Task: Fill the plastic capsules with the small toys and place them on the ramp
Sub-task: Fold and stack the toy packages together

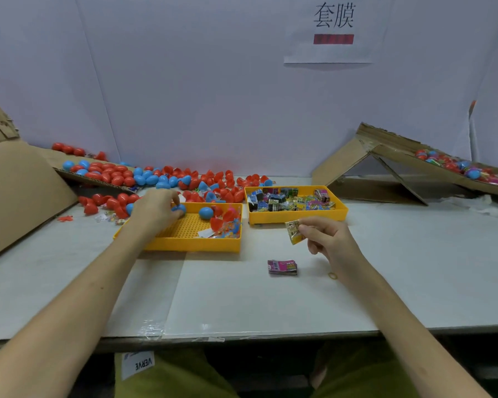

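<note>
Right hand (325, 237) pinches a toy packet (293, 231); left hand (156, 209) closes on a blue capsule half (179, 208). Ramp (443, 165) holds some filled capsules; many halves (118, 173) remain.

White partition wall (184, 81) behind the bench, faint vertical seams. Paper sign (332, 33) taped upper right: black Chinese characters above a red bar. Pale grey-white table (242, 297), its surface sheets joined by a seam; clear tape (153, 328) at the front edge. Dark space beneath the table. Light even and soft, shadows weak.
</note>
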